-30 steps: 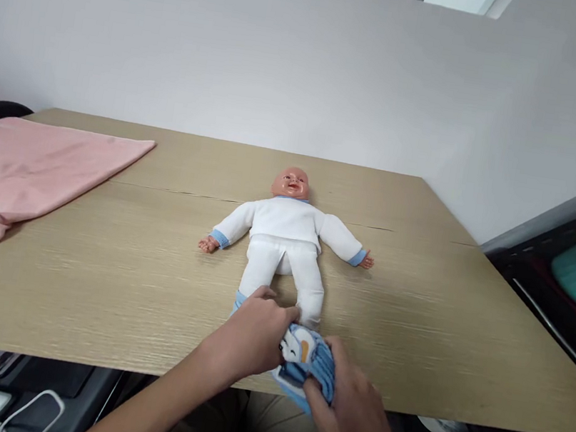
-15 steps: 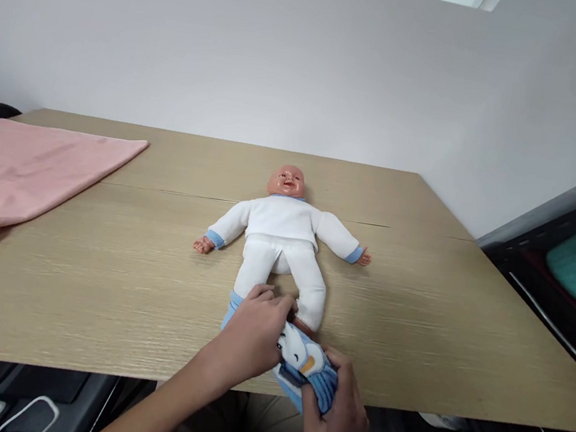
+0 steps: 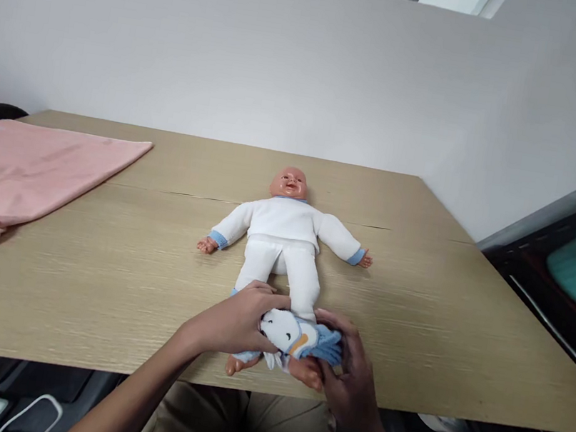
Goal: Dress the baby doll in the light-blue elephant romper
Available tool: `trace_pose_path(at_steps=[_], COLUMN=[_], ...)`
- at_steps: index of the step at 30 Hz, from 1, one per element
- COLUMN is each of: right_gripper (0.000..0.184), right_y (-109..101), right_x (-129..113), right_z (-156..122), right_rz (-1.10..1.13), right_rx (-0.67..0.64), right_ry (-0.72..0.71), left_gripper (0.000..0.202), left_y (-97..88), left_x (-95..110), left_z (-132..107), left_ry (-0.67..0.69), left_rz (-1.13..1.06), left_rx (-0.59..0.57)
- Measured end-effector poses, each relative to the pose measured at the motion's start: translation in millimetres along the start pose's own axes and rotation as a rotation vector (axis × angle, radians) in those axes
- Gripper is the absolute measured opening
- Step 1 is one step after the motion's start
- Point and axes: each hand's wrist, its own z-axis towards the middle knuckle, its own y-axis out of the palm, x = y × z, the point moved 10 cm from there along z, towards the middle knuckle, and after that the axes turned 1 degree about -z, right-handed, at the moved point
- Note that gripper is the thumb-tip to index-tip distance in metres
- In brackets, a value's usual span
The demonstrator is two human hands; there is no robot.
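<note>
One doll (image 3: pixel 284 244), one pink cloth (image 3: pixel 18 168); left hand (image 3: pixel 234 323), right hand (image 3: pixel 345 372) both clamped on one blue sock (image 3: pixel 297 336)

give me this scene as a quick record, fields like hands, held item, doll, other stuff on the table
left hand: left hand grips one end of the sock
right hand: right hand grips the other end, at the table's near edge
held item: blue and white sock with a penguin-like print, bunched at the doll's feet
doll: baby doll on its back, arms spread, white suit with blue cuffs; one bare foot shows under the sock
surface: wooden table
other: pink cloth on the table's left side
</note>
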Motion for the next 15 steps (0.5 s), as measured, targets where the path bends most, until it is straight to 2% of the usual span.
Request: trace_pose_path(at_steps=[2, 5, 8, 11, 13, 15], right_gripper=[0.052, 0.032, 0.023, 0.03, 0.037, 0.046], right_y=[-0.9, -2.3, 3.2, 15.5, 19.8, 19.7], right_x=[1.7, 6.5, 23.6, 37.6, 40.4, 42.6], right_z=[8.6, 22.3, 35.1, 44.3, 51.0, 57.1], right_rz=[-0.012, -0.001, 0.107, 0.218, 0.248, 0.265], right_rx=[-0.07, -0.177, -0.327, -0.518, -0.602, -0.626], right_ry=[-0.01, 0.018, 0.175, 0.3, 0.296, 0.285], left_gripper=[0.014, 0.015, 0.029, 0.044, 0.048, 0.045], left_y=[-1.0, -4.1, -9.1, -20.3, -30.5, -40.1], left_x=[-3.7, -9.3, -11.9, -18.5, -22.2, -22.2], left_z=[0.0, 0.2, 3.0, 7.7, 7.5, 1.9], left_ry=[-0.01, -0.014, 0.0, -0.053, -0.094, -0.103], left_rz=[0.014, -0.003, -0.031, -0.106, -0.159, -0.189], left_rx=[-0.019, -0.019, 0.015, 0.14, 0.259, 0.359])
